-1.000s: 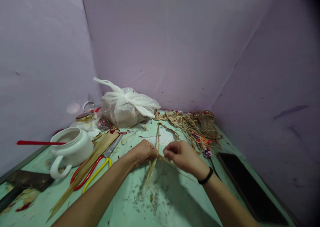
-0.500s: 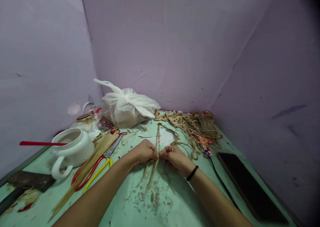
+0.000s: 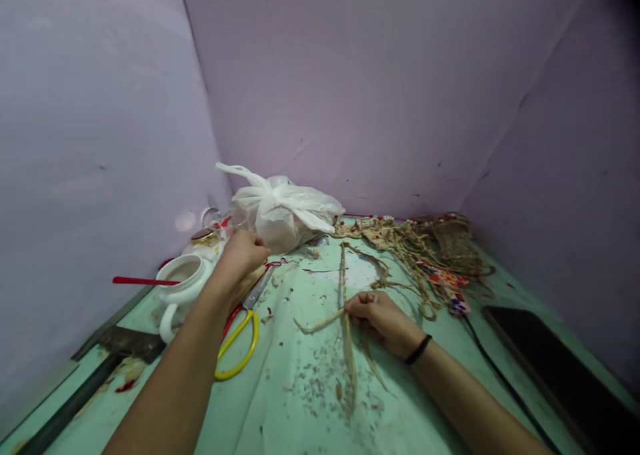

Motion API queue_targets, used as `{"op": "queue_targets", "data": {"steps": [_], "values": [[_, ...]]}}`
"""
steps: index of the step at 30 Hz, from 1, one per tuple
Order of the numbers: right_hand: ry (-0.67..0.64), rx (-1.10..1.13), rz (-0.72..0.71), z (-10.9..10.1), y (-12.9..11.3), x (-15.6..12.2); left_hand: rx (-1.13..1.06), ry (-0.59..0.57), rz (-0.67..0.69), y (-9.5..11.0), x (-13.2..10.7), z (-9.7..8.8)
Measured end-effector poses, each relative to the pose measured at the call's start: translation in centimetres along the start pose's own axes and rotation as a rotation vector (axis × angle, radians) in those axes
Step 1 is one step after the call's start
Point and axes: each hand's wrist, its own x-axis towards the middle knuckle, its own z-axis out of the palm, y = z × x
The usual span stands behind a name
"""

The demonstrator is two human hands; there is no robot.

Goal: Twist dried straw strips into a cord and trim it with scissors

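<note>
My right hand (image 3: 383,315) is closed in a pinch on a thin braided straw cord (image 3: 343,271) that runs away from me over the green table (image 3: 300,415). Loose straw strands (image 3: 320,323) fan out from the pinch to the left and toward me. My left hand (image 3: 241,255) is stretched out to the back left with its fingers curled. It hovers just above the blades of the red and yellow scissors (image 3: 240,345) and close to the white pot (image 3: 183,285). Whatever those fingers hold is hidden.
A knotted white plastic bag (image 3: 285,208) sits at the back. A heap of braided cords (image 3: 425,248) lies at the back right. A red spoon (image 3: 143,281) rests in the pot. A dark cleaver (image 3: 100,368) lies front left, a black slab (image 3: 550,361) and cable (image 3: 500,381) on the right.
My left hand has let go of the braid and moved to the back left, over the scissors. My right hand alone stays on the cord. The view has shifted.
</note>
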Motion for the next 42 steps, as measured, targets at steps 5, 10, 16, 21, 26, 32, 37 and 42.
{"op": "queue_targets", "data": {"steps": [5, 10, 16, 21, 26, 32, 37, 42], "values": [[-0.028, 0.008, 0.002, -0.1, 0.0, 0.0, 0.297, -0.044, -0.081, -1.4, 0.3, 0.0], [-0.019, -0.007, -0.006, -0.1, -0.1, -0.1, 0.458, -0.104, -0.189, -2.3, 0.6, 2.0], [-0.015, -0.014, 0.018, 0.0, -0.2, -0.1, 0.435, -0.048, -0.161, -2.3, 0.2, 1.1], [-0.011, -0.011, 0.012, 0.0, -0.3, -0.2, 0.293, -0.038, -0.039, -1.7, 0.1, 0.0], [-0.006, -0.008, 0.010, 0.0, -0.4, -0.2, -0.102, -0.248, 0.065, -0.2, -0.4, 0.1], [-0.001, 0.012, 0.012, 0.0, -0.4, -0.2, -0.106, -0.341, 0.172, 2.4, -2.2, 0.3], [-0.001, 0.017, 0.012, -0.1, -0.4, -0.2, 0.127, -0.339, 0.376, 5.4, -5.1, 0.3], [-0.011, 0.046, 0.005, 0.0, -0.5, -0.2, 0.180, -0.476, 0.388, 6.3, -6.1, 4.3]]}}
